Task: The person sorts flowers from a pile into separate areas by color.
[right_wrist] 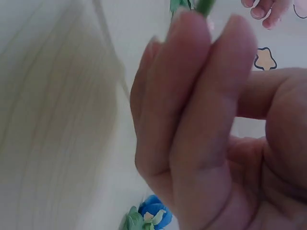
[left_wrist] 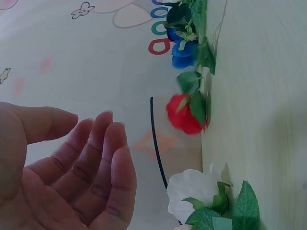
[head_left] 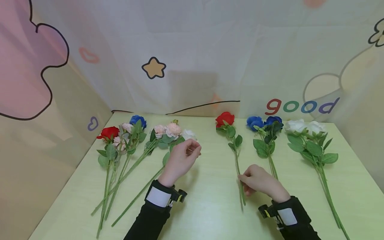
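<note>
My right hand [head_left: 260,181] pinches the lower stem of a red rose [head_left: 225,119]. The bloom points toward the back wall, and in the right wrist view a bit of green stem [right_wrist: 205,6] shows at the fingertips [right_wrist: 192,33]. My left hand [head_left: 182,159] is over the table, fingers loosely bent and nothing between them, as the left wrist view [left_wrist: 81,167] shows. Close by it, a white rose [head_left: 189,134] is partly hidden behind the hand. Beside that lie pale pink roses [head_left: 173,129] with long green stems.
At the left lie a red rose [head_left: 109,132], a blue rose [head_left: 138,122] and small pink blooms [head_left: 119,143], stems crossing. To the right are blue roses [head_left: 255,122] and white roses [head_left: 315,127]. A printed cloth [head_left: 192,43] hangs behind the pale green table [head_left: 207,206].
</note>
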The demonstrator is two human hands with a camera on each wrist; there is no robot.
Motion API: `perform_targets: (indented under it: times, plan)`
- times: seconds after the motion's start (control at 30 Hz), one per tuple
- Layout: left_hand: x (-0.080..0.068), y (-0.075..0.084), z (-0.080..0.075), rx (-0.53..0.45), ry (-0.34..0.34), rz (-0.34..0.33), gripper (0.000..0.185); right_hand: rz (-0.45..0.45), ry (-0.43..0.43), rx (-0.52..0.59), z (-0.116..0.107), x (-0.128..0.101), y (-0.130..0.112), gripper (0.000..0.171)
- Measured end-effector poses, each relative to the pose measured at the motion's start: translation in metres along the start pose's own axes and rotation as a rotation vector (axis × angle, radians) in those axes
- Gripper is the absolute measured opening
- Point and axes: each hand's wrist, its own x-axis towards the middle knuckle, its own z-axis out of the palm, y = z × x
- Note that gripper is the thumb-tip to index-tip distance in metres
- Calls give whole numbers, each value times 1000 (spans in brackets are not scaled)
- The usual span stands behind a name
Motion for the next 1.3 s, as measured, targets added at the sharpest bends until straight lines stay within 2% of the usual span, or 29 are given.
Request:
perform_targets:
  times: [0.23, 0.43, 0.93, 1.3]
  plan:
    - [-1, 2, 0, 16, -12, 4, 15, 19, 104, -180, 2, 3, 1, 36]
    - [-2, 3, -1, 36, -15, 0, 12, 58, 123, -206, 8, 6, 1, 34]
    - [-3, 4, 0, 60, -27, -3, 12, 61, 111, -266, 19, 8, 0, 32]
    - [-3, 5, 1, 66, -49, 2, 12, 117, 37, -267, 20, 6, -4, 26]
